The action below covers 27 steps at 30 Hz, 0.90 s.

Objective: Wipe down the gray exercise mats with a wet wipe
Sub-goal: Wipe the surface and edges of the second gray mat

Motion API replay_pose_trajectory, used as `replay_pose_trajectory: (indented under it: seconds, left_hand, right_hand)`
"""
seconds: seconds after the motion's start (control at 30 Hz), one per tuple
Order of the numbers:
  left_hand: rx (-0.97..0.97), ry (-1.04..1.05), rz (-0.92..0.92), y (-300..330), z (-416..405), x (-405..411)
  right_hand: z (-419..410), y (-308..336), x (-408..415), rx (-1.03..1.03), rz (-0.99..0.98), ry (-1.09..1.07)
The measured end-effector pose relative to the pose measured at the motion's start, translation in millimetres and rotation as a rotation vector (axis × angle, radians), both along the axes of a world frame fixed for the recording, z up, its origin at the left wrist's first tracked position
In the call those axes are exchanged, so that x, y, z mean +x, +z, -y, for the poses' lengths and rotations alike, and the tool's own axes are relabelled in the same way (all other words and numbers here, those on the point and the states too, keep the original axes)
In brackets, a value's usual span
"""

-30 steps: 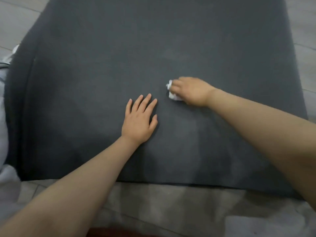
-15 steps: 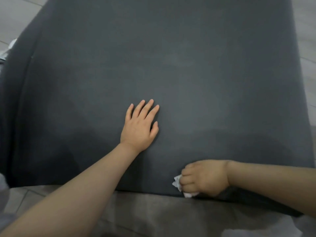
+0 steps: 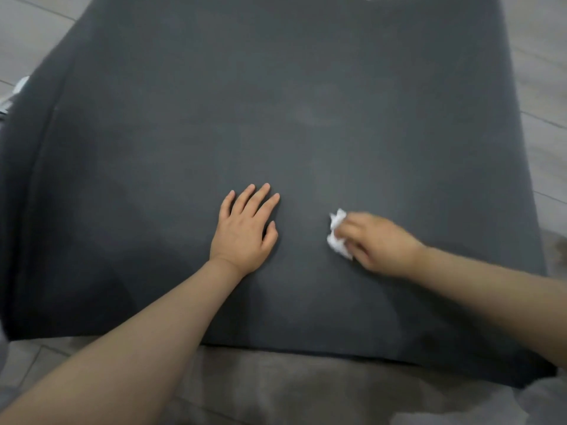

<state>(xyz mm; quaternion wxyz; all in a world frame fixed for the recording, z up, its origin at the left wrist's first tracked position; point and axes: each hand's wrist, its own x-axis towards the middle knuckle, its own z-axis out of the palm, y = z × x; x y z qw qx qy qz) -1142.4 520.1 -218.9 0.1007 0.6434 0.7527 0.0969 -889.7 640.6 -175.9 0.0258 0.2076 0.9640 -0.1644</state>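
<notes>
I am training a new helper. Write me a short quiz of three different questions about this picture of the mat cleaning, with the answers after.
1. True or false: the left hand lies flat on the mat with straight fingers.
2. Which hand holds the wipe?
A. left
B. right
C. both
3. Fill in: the wipe is crumpled and its colour is ____.

Key
1. True.
2. B, the right hand holds it against the mat.
3. White.
</notes>
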Motion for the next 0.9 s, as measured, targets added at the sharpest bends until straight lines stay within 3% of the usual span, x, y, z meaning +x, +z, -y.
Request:
replay_pose_trajectory:
  seconds: [0.07,0.13,0.2,0.23,0.3,0.4,0.43,0.47,0.57,0.67,0.77,0.83,0.9]
  left_hand:
    - [-0.009,0.002,-0.007,0.5,-0.5,0.7]
    - [-0.011,0.006,-0.012,-0.2,-0.4,0.9]
    - [-0.014,0.007,-0.016,-0.4,0.5,0.5]
    - [-0.015,0.007,-0.014,-0.2,0.4,0.2]
    - [-0.019,-0.004,-0.012,1.3,-0.1,0.8]
    - [-0.026,0.002,-0.015,2.9,-1.7,0.5]
    - [-0.029,0.004,-0.023,3.5,-1.8,1.0]
    - [-0.026,0.005,-0.027,3.8,-2.4,1.3]
    - [-0.013,-0.002,-0.012,2.2,-1.5,0.8]
    - [0.0,0.005,-0.018,1.8,-1.9,1.3]
    - [-0.002,0.012,-0.021,0.1,-1.2,2.0]
    - [0.0,0.013,-0.031,0.3,-0.7,2.2]
    - [-0.007,0.011,-0.026,1.8,-1.9,2.2]
  right_hand:
    - [62.1,14.9,36.5,-0.204,0.158,0.401]
    - [82.1,14.6,52.1,-0.236,0.279,0.746]
    - [57.1,8.5,33.0,-0.213,0.203,0.903]
    - [30.3,7.6,15.3,-0.182,0.134,0.882]
    - [-44.2,0.3,-15.0,0.01,0.089,0.589]
    - [-137.8,-0.8,-24.9,0.283,0.156,-0.484]
    - [-146.6,-5.1,-21.8,0.277,0.169,-0.769]
    - [-140.7,-7.1,-23.9,0.26,0.176,-0.863]
    - [-87.4,-3.1,-16.5,0.208,0.08,-0.524]
    - [8.5,23.0,43.0,0.007,0.17,0.187]
    - [61.3,31.1,93.4,-0.135,0.354,0.751]
    - [35.1,22.4,80.4,-0.077,0.301,0.891]
    - [-16.8,9.0,39.8,0.106,0.18,0.786]
